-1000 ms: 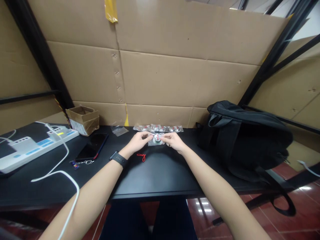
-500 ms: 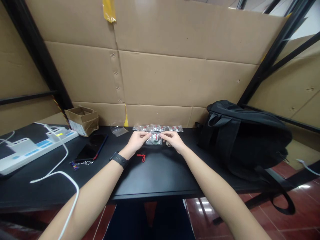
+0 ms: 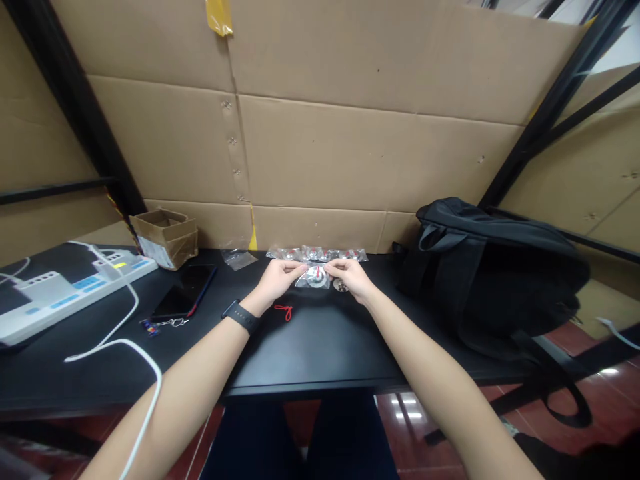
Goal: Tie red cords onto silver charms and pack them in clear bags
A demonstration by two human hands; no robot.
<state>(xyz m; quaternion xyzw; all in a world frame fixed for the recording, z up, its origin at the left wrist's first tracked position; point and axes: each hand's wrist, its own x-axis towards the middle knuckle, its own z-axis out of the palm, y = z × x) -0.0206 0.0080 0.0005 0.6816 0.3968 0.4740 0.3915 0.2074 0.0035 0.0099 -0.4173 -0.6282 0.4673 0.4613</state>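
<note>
Between both hands is a small clear plastic bag [image 3: 313, 278] with a round silvery piece and a bit of red in it. My left hand [image 3: 278, 283] pinches the bag's upper left corner, and my right hand [image 3: 350, 277] pinches its upper right. Close under my right fingers lies a round metal disc [image 3: 341, 285], partly covered by the hand. A loop of red cord [image 3: 285, 311] rests on the black table nearer to me. Behind the hands, several similar packed bags [image 3: 313, 253] form a row along the cardboard wall.
An empty-looking clear bag [image 3: 239, 259] lies left of the row. Further left are an open cardboard box [image 3: 167, 237], a phone [image 3: 184, 292], a keychain [image 3: 163, 325] and a white power strip [image 3: 75, 293]. A white cable [image 3: 145, 363] crosses my left forearm. On the right sits a black backpack [image 3: 490, 280].
The bag has tilted slightly and shifted a little right between my fingers. More of the metal disc shows beside my right hand. The camera view has moved slightly.
</note>
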